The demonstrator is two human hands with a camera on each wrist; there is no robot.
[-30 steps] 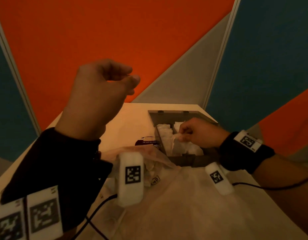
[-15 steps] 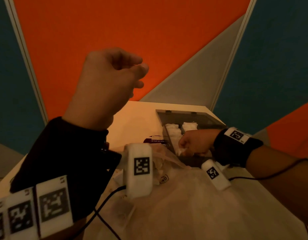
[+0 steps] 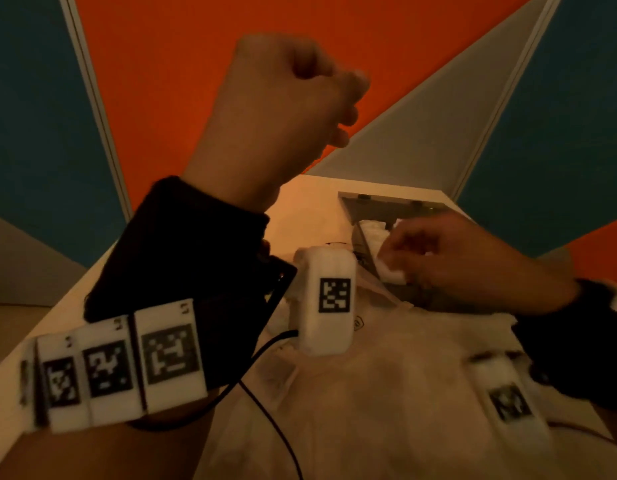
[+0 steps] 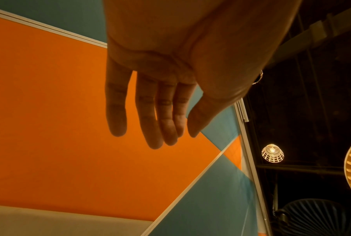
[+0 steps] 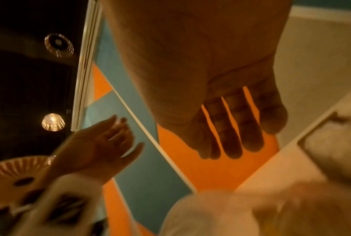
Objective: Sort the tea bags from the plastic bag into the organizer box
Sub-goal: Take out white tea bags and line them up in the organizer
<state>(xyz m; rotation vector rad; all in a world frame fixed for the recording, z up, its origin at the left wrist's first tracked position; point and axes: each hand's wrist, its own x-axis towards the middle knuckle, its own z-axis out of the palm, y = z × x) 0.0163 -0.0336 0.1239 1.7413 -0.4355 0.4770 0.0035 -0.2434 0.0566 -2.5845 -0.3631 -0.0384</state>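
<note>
The grey organizer box stands open on the table, with white tea bags in its compartments; it also shows at the right edge of the right wrist view. The crumpled clear plastic bag fills the foreground in front of it. My right hand hovers, blurred, over the box's front part, just above a white tea bag. Its fingers hang straight and hold nothing. My left hand is raised high before the orange wall, fingers relaxed and empty.
The pale table ends at orange, teal and grey wall panels close behind the box. A black cable runs from my left wrist across the bag. A white tagged module hangs between my hands.
My right hand pinched a tea bag inside the box; it has since let go and come up over the box's front with fingers straight. My left hand has risen higher.
</note>
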